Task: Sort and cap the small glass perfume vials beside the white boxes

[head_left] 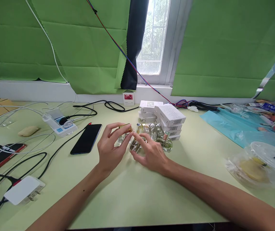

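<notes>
A: so our left hand point(109, 150) is pinching a gold cap point(125, 127) over a small glass bottle point(123, 138), and our right hand point(150, 154) has fingers clamped on another bottle point(136, 146) on the table point(137, 199).

B: yeah, we're steadying them. More bottles point(156, 133) sit just behind, beside the white boxes point(169, 120).

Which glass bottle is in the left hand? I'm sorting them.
The gold-capped bottle at the cluster's left end, pinched by the left hand; the other bottles stand behind the right hand.
</notes>
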Demonstrator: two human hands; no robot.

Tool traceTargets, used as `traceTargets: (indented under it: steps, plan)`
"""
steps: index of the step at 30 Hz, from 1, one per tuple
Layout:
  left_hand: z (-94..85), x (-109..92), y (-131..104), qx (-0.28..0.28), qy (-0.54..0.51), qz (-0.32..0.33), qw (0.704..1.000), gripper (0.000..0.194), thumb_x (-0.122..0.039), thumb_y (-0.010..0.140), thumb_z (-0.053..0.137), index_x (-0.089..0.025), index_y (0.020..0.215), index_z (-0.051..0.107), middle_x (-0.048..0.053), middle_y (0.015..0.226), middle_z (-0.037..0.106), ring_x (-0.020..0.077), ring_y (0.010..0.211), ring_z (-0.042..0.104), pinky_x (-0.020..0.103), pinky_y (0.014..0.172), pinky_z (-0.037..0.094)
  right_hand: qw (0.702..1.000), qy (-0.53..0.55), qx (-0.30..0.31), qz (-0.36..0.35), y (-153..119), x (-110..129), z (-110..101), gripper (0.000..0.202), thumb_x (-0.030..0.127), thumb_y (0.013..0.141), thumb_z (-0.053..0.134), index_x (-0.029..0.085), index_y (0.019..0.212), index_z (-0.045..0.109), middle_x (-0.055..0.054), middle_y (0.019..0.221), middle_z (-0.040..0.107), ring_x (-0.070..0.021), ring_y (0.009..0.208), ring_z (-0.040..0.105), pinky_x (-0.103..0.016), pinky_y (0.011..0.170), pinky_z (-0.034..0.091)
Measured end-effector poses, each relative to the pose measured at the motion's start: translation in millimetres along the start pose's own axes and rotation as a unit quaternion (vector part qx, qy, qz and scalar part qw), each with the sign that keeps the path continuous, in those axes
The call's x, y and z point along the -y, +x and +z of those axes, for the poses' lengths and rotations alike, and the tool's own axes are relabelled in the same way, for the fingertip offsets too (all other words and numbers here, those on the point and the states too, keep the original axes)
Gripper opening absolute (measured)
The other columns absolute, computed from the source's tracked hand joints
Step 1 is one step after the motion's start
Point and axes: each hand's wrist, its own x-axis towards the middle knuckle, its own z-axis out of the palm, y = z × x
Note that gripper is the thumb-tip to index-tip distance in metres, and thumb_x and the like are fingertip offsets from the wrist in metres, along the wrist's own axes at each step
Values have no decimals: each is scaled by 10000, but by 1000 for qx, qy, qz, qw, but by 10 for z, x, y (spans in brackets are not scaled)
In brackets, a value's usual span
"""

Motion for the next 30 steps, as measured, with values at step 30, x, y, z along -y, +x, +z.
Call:
traceTargets:
  steps: [30]
  plan:
    - [74, 9, -66, 70, -4, -32, 997, 211, -193, 913, 677, -257, 1110, 715, 16, 1087, 631, 118, 830, 731, 259, 751, 653, 999, 38, -17, 24, -18, -18, 47, 801, 441, 913, 612, 169, 1568, 239, -173, 1302, 646, -309, 994, 722, -399, 742, 606]
